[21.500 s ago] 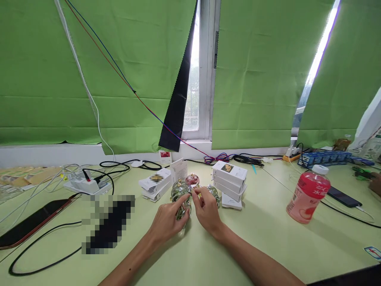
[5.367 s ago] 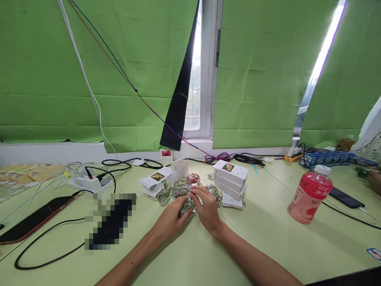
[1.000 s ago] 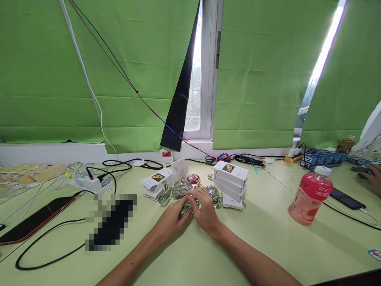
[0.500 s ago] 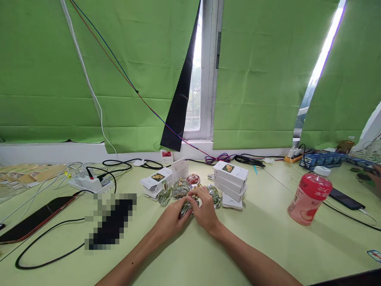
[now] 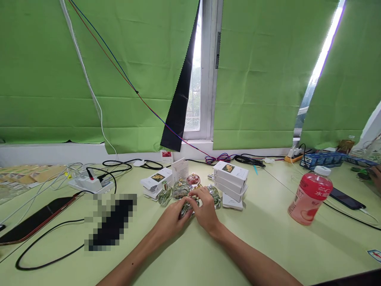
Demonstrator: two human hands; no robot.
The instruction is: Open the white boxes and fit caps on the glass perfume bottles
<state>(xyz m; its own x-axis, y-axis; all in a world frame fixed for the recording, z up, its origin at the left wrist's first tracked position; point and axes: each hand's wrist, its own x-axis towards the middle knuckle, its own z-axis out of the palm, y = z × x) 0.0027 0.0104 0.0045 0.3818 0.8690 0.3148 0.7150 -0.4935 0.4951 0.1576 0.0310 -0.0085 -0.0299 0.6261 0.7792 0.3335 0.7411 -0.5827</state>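
Observation:
My left hand (image 5: 173,217) is closed around a small clear glass perfume bottle (image 5: 185,209), mostly hidden by the fingers. Bent over the top of the same bottle, my right hand (image 5: 207,209) pinches at its upper end. Just beyond the hands stand more glass perfume bottles: a round one (image 5: 181,189), one with a pink-red front (image 5: 193,180), a bottle with a silver cap (image 5: 164,193) on the left and another (image 5: 214,196) by my right knuckles.
White boxes (image 5: 230,178) are stacked right of the bottles, others (image 5: 156,179) left. A pink drink bottle (image 5: 310,195) stands to the right, near a phone (image 5: 347,198). Cables and a power strip (image 5: 89,183) lie left, beside a tablet (image 5: 37,218). Another person's hand (image 5: 375,174) shows at the right edge.
My hands and the bottle between them stay almost in place. At the far right, the other person's hand has shifted slightly.

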